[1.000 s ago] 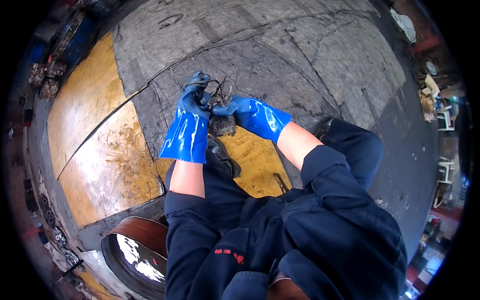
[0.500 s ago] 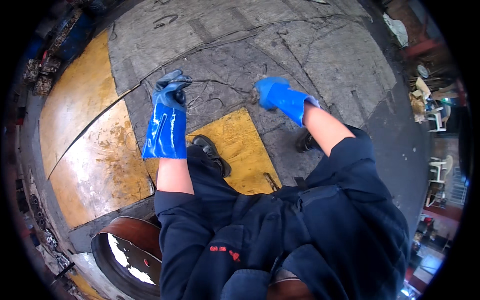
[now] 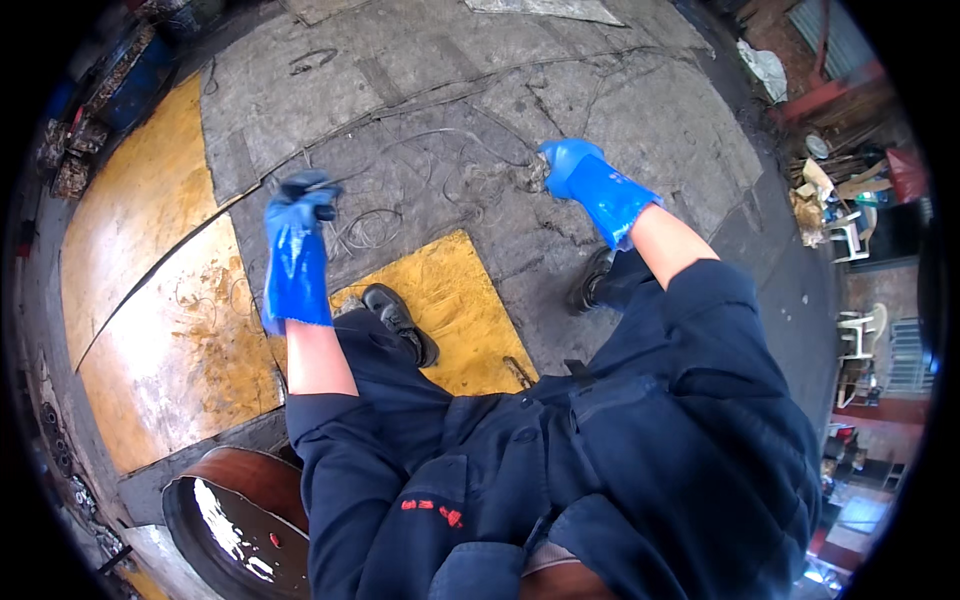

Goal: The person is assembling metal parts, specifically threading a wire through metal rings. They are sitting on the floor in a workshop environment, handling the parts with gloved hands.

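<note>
My right hand [image 3: 572, 168], in a long blue rubber glove, is closed on a grey clump of tangled wire [image 3: 536, 176]. A thin strand arcs from the clump to the left over the dark floor. My left hand [image 3: 302, 200], gloved the same way, is held farther left with its fingers curled in. Motion smears its fingertips, and what they hold, if anything, cannot be made out. Loose coils of thin wire [image 3: 368, 228] lie on the floor between the hands, in front of my left shoe [image 3: 398, 318].
Yellow floor plates [image 3: 160, 370] lie at left, and another yellow plate [image 3: 450, 290] between my feet. A brown drum [image 3: 235, 480] with dark liquid stands at lower left. White plastic chairs [image 3: 858, 335] and clutter line the right side. A dark cable [image 3: 165, 265] crosses the left plates.
My left hand has moved left and a little down, my right hand slightly right with the clump, so they are farther apart. The whole view has shifted a little.
</note>
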Motion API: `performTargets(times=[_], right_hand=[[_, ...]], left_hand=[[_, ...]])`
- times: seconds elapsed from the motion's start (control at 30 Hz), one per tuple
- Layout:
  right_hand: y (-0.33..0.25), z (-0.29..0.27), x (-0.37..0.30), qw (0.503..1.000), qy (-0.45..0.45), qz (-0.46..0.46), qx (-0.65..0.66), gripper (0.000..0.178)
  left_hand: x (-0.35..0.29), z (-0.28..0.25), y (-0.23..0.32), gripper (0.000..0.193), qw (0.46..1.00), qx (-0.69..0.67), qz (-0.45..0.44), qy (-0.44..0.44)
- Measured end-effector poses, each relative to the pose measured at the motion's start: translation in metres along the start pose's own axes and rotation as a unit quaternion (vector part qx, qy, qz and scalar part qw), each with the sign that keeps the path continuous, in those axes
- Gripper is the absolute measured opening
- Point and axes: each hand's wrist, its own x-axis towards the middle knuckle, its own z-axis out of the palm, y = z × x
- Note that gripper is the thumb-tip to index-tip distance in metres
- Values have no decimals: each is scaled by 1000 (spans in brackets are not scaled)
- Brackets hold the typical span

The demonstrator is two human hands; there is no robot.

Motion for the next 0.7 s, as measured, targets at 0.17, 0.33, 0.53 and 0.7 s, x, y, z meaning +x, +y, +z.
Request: performTargets(times=[0.17, 0.33, 0.53, 0.7], right_hand=[[-24, -58, -17, 989, 52, -20, 134, 43], [-36, -57, -16, 990, 75, -55, 102, 43], [-45, -48, -22, 995, 28, -51, 80, 44], [-87, -61, -26, 996, 7, -82, 29, 37]], left_hand=[[1, 24, -34, 24, 948, 240, -122, -170], [7, 28, -40, 36, 927, 328, -49, -177], [-43, 95, 24, 56, 900, 333, 178, -215], [-42, 125, -10, 60, 814, 405, 263, -322]])
